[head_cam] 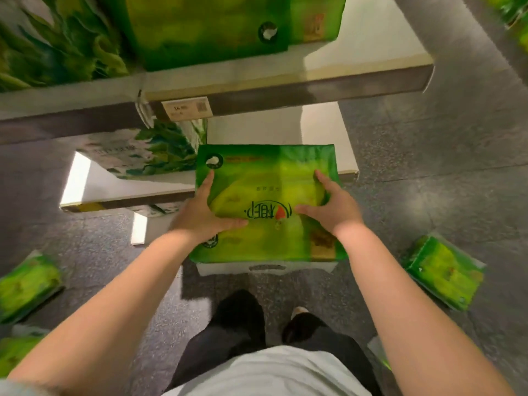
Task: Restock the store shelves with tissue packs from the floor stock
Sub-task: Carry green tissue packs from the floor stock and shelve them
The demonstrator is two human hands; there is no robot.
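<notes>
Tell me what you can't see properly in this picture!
Head view only:
- Price tag on the shelf edge: print too small and blurred to read.
- Underside of the green tissue pack: hidden by the pack itself.
- Fingers of the left hand and right hand beyond the pack's edges: hidden.
- Floor pack at left: cut off by the frame edge and blurred.

Floor (428, 172): dark grey speckled, covers near and right of scene. White shelf board (357, 50) with grey front edge runs across far side; price label (187, 108) clipped to edge. Lower white shelf (323, 132) beneath. Bright light patches on shelf surfaces.
</notes>
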